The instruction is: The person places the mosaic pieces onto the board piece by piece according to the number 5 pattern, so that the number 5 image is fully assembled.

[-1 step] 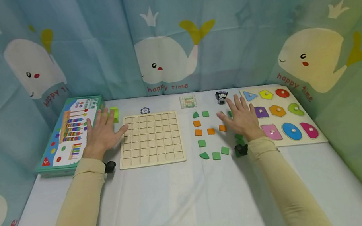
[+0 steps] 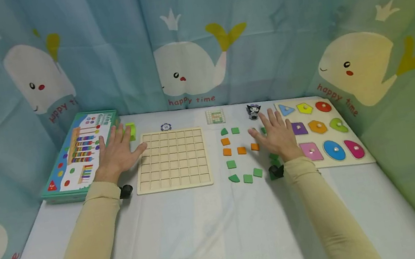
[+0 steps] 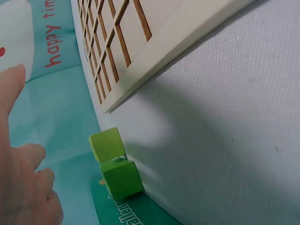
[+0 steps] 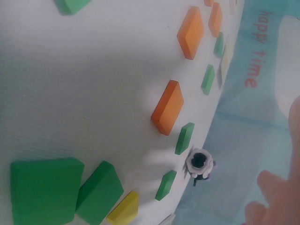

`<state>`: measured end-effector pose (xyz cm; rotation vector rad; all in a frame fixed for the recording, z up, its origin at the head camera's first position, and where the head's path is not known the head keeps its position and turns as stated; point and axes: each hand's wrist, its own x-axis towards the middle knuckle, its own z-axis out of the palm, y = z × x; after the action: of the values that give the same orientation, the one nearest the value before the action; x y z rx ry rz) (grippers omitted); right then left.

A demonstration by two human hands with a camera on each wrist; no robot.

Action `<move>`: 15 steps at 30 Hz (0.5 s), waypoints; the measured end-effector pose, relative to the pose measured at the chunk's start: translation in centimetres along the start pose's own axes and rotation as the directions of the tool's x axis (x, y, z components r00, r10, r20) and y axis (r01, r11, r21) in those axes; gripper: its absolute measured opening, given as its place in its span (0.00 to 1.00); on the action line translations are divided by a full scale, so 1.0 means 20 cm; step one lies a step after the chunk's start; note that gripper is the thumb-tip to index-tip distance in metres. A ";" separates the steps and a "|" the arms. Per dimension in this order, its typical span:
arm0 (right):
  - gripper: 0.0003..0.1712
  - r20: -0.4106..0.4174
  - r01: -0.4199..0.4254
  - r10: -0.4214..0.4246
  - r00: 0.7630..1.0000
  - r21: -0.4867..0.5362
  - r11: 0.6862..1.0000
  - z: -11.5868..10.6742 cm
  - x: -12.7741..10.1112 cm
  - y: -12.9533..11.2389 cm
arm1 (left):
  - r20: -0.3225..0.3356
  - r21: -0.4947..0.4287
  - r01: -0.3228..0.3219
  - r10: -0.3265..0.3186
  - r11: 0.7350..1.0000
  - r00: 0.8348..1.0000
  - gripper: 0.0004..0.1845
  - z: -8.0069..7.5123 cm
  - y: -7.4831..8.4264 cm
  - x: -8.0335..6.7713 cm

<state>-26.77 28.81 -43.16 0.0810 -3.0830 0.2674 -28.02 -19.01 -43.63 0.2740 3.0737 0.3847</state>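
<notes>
My left hand (image 2: 117, 153) lies flat and open on the white table, its thumb reaching the left edge of a wooden grid board (image 2: 172, 159). Two light green blocks (image 3: 115, 164) sit just past its fingertips. My right hand (image 2: 278, 134) lies flat with fingers spread, resting over a few of the green and orange wooden tiles (image 2: 241, 150) scattered to the right of the board. In the right wrist view, orange tiles (image 4: 168, 108) and green tiles (image 4: 44, 190) lie below the hand. Neither hand grips anything.
A teal game box (image 2: 78, 154) stands at the left. A shape puzzle board (image 2: 322, 132) with coloured knob pieces lies at the right. A small black-and-white figurine (image 2: 254, 111), a patterned card (image 2: 215, 116) and a round token (image 2: 166, 127) sit near the whale-printed curtain behind.
</notes>
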 end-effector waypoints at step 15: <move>0.23 -0.162 0.240 -0.223 0.961 0.096 0.966 0.03 0.11 -0.07 | 0.088 -0.300 -0.062 0.093 0.952 0.992 0.57 0.05 0.08 -0.23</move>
<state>-28.98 27.22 -43.41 0.4042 -2.8709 0.4176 -23.13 -18.00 -44.21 0.3888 2.8584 0.7994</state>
